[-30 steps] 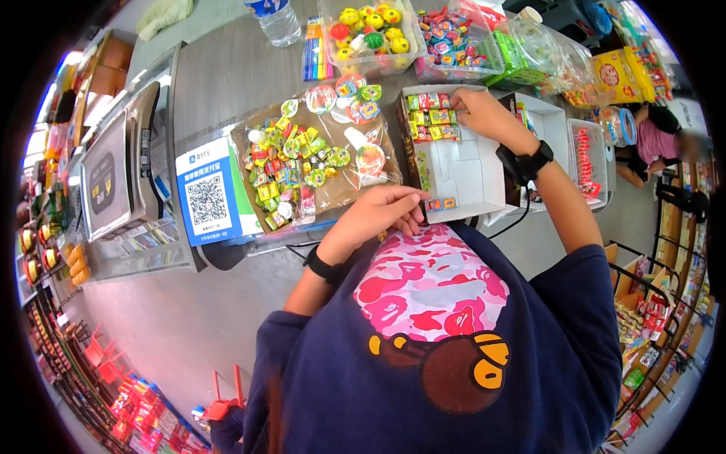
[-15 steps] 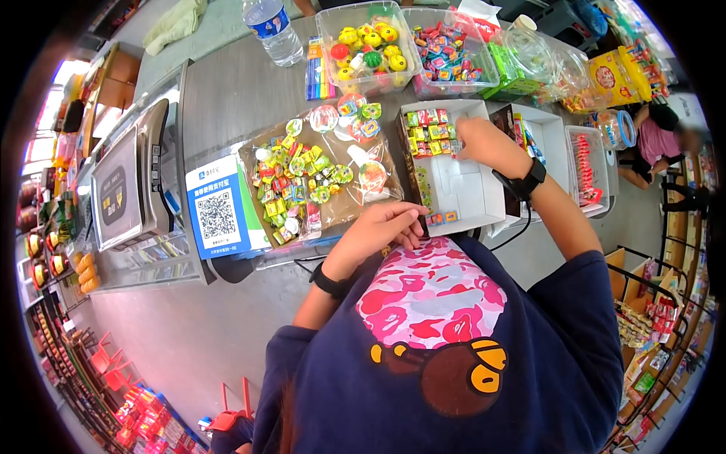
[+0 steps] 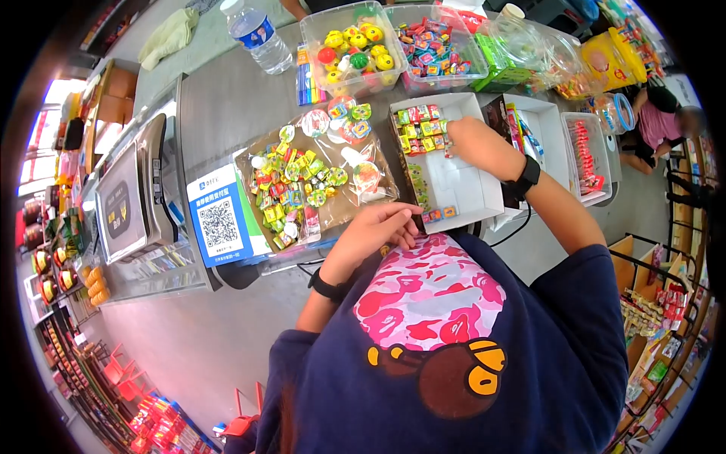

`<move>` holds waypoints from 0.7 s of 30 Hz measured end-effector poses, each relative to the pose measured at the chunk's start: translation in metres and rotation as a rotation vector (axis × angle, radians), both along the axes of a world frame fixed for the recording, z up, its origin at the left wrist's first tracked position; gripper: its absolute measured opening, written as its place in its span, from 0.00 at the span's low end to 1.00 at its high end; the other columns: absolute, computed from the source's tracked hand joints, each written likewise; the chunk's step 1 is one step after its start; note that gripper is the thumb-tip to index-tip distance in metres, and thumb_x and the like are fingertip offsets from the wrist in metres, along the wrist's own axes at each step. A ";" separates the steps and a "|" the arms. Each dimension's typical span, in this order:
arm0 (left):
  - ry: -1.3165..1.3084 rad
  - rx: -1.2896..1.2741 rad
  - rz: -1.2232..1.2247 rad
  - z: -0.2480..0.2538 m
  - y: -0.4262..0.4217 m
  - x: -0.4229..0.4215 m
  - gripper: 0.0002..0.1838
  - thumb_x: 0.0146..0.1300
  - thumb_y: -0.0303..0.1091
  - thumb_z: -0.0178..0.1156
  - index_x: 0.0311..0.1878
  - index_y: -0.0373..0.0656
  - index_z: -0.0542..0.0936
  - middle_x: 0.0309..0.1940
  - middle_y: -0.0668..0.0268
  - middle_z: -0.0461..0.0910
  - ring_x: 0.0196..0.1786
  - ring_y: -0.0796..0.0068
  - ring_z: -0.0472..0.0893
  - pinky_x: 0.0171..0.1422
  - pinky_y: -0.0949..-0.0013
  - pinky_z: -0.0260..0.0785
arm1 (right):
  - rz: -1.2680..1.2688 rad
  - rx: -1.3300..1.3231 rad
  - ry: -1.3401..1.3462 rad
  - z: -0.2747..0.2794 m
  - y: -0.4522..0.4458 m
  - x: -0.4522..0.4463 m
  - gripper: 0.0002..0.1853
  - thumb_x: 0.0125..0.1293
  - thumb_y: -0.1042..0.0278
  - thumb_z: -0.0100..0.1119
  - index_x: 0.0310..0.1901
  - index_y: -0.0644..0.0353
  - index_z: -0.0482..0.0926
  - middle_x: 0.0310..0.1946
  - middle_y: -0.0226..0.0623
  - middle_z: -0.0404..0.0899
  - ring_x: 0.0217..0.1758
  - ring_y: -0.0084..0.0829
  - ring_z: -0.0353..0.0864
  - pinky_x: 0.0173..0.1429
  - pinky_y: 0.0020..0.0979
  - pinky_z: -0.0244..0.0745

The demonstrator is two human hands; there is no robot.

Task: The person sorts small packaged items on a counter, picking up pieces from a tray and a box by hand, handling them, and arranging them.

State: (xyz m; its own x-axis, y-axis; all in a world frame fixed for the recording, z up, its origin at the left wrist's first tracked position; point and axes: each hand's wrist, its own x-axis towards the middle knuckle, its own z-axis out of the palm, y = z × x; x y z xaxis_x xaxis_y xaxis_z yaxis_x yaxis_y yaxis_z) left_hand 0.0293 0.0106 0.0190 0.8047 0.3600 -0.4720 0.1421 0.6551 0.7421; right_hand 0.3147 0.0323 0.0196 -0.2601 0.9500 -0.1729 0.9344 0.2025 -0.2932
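A white cardboard box (image 3: 473, 188) lies on the counter in front of me. Small wrapped candies (image 3: 423, 130) stand in rows at its far left part, with a few more at its near left corner. My right hand (image 3: 478, 145) is inside the box, fingers curled down at the right end of the rows. Its fingertips close on a wrapped candy, partly hidden by the hand. At the near left corner, my left hand (image 3: 378, 231) grips the box edge, thumb stretched toward the candies. Left of the box, a pile of loose wrapped candies (image 3: 295, 178) rests on a brown printed bag (image 3: 333, 214).
Clear bins of duck-like toys (image 3: 355, 57) and wrapped sweets (image 3: 439, 49) stand behind, beside a water bottle (image 3: 259, 38). A payment sign (image 3: 219, 219) and a scale (image 3: 128, 193) are left. Another white box (image 3: 538, 125) stands right. A person (image 3: 658, 125) is far right.
My right hand has shifted slightly at the right end of the candy rows. My left hand stays at the box corner. The whole view has tilted a little.
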 end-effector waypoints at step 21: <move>-0.018 -0.016 0.002 -0.006 0.000 0.000 0.18 0.76 0.37 0.49 0.57 0.34 0.76 0.36 0.64 0.79 0.35 0.77 0.81 0.43 0.75 0.75 | 0.102 -0.092 0.018 0.005 -0.016 -0.013 0.14 0.50 0.66 0.69 0.31 0.68 0.76 0.30 0.52 0.78 0.40 0.54 0.78 0.46 0.47 0.72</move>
State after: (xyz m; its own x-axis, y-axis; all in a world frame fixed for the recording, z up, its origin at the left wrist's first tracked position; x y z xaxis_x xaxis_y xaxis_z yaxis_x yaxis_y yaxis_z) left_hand 0.0295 0.0104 0.0135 0.8123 0.3543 -0.4634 0.1279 0.6669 0.7341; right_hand 0.3017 0.0164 0.0251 -0.3584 0.8988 -0.2524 0.9047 0.2677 -0.3314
